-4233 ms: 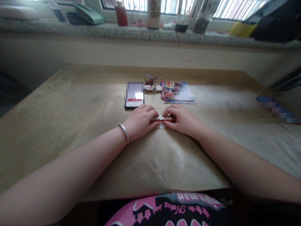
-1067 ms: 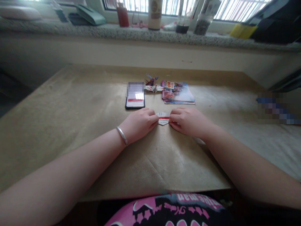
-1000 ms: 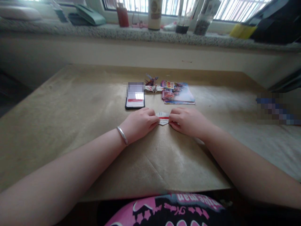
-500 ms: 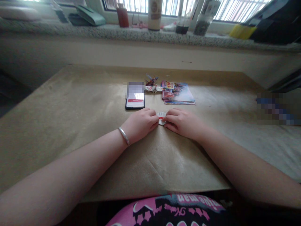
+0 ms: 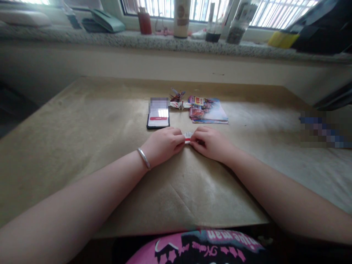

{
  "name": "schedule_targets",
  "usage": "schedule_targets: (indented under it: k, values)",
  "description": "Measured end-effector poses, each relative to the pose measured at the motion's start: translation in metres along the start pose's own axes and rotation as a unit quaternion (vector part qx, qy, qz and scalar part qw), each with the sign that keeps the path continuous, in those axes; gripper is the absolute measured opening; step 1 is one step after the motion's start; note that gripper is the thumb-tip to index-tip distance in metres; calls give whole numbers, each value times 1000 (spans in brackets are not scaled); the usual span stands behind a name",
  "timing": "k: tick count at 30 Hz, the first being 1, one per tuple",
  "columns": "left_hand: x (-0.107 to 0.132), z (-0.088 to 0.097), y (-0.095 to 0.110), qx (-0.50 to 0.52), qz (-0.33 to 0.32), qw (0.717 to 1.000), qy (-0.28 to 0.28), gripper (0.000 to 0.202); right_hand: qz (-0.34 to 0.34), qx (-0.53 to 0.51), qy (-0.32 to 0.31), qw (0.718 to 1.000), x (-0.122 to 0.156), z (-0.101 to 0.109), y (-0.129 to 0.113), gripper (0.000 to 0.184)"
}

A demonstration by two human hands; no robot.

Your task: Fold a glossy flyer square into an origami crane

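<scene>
A small piece of white paper with a red stripe [image 5: 187, 139] lies low over the table between my hands. My left hand [image 5: 167, 145], a silver bangle at its wrist, grips the paper's left side with fingers closed. On the other side my right hand [image 5: 210, 143] pinches the right edge between thumb and fingers. Much of the paper is hidden under the fingertips. Just beyond my left hand lies a phone [image 5: 158, 114] with a lit screen. Past my right hand is a stack of colourful printed sheets [image 5: 210, 110].
Between phone and stack sit a folded white-and-red paper piece [image 5: 180, 105] and a spiky colourful folded paper piece [image 5: 177, 95]. A tan cover spreads over the table [image 5: 110, 99]. Bottles and jars line the stone windowsill [image 5: 154, 42] behind. A blurred bluish item [image 5: 324, 130] is at far right.
My right hand's fingers have shifted slightly left on the paper, and less of it shows between the hands. The phone and stack stay in place; the view has tilted a little.
</scene>
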State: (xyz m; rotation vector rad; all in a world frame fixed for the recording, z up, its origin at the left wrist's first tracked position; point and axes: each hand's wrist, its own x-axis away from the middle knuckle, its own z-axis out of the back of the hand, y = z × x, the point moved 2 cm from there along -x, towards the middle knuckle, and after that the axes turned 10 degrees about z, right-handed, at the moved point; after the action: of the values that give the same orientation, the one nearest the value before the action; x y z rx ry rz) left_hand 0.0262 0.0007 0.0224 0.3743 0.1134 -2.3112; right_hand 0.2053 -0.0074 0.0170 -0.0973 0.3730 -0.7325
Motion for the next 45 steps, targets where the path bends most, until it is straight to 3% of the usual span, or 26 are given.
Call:
schedule_targets:
  k: [9,25,32,38,41,45]
  values:
    - [-1,3,-6,58,1,998,-31,22,-65,-111,1,992,-3,-6,10,12]
    - [2,3,-8,57,-39,997,-40,24,-102,-88,0,991,-1,-9,14,14]
    - [4,2,-8,7,-74,997,2,27,-121,-105,1,987,-2,-9,16,11]
    - [5,0,-5,-74,-124,989,-20,29,-134,-136,8,982,-1,-13,19,10]
    - [5,0,-4,-94,-120,988,-25,30,-106,-148,27,983,2,-13,20,7]
    - [4,0,-3,-91,-116,989,-23,29,-23,-90,39,995,8,-6,20,10]
